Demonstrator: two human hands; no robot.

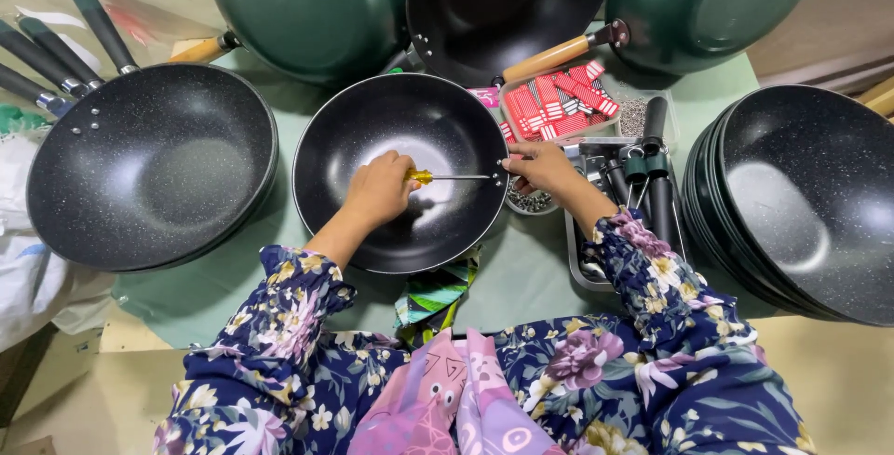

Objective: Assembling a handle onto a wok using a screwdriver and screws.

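On the pale green tabletop [531, 273], black pans crowd around one central pan [400, 171]. Left hand [377, 190] grips a yellow-handled screwdriver [438, 176] inside it, tip pointing right. Right hand [540, 166] pinches closed at the pan's right rim.

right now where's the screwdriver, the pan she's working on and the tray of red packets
screwdriver [421, 176], head view, on the yellow handle showing past the left hand [377, 190]
pan [372, 115], head view, on the bare black inside near its far rim
tray of red packets [559, 101], head view, on the red packets in the middle
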